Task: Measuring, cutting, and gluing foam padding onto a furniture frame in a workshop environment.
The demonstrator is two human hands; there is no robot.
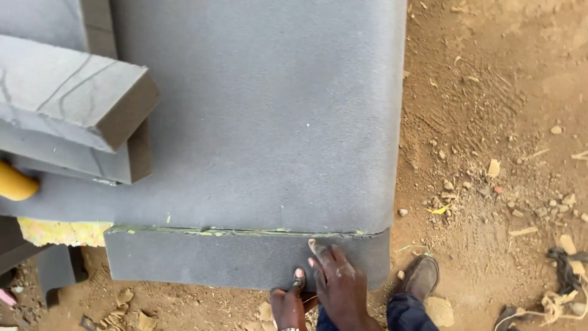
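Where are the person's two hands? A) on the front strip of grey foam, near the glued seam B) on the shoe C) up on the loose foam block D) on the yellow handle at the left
A: both the right hand and the left hand press on the front strip of grey foam, with the right fingertips reaching the glued seam.
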